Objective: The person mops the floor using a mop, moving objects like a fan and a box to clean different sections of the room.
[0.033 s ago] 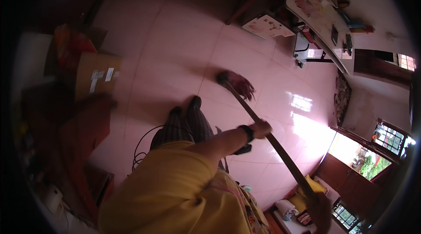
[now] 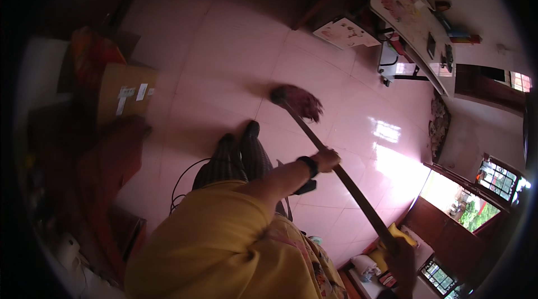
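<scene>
Gripping with the left hand, wrapped snugly around the middle of a long wooden handle. Wearing a black watch on that wrist, with a yellow sleeve higher up the arm. Gripping nearer the handle's upper end with the right hand, at five o'clock from the left, though dark and partly lost in shadow. Sloping down from the left hand toward eleven o'clock, ending in a reddish mop head, resting on the pink tiled floor and fanned out toward three o'clock. Standing in dark striped trousers, with both feet at eight o'clock from the mop head, near but apart from it. Surrounded by a brown cardboard box at nine o'clock from the mop head, a cluttered table between one and two, and a yellow cushion at twelve o'clock from the right hand.
</scene>
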{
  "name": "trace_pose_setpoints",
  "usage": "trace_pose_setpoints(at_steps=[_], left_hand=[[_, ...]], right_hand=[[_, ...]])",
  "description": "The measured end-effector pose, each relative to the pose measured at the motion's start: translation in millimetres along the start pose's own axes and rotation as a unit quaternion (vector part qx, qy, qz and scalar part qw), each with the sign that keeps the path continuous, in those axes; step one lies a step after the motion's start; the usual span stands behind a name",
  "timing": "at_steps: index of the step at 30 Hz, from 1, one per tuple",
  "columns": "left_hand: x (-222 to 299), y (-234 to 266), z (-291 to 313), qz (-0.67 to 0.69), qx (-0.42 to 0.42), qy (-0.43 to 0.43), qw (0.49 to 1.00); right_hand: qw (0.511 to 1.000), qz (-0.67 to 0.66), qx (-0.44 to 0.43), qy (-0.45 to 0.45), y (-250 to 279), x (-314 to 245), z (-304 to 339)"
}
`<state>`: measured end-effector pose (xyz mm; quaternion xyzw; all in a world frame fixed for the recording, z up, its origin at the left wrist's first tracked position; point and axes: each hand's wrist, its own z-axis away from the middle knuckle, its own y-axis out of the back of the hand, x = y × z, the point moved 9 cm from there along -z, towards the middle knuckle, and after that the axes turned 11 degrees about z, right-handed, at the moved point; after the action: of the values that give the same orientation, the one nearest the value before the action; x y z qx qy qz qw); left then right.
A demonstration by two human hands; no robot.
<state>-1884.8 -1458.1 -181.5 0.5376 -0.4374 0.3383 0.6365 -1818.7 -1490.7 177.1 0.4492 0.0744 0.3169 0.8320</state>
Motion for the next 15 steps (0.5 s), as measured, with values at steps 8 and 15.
trace_pose_setpoints(at_steps=[8,15], left_hand=[[-100,106,184,-0.059,0.257,0.116,0.958],[-155,143,322,-0.059,0.315,0.205,0.925]], right_hand=[[0.977,0.042,-0.054,0.204,-44,-114,-69],[0.897,0.198,0.026,0.394,-107,-222,-60]])
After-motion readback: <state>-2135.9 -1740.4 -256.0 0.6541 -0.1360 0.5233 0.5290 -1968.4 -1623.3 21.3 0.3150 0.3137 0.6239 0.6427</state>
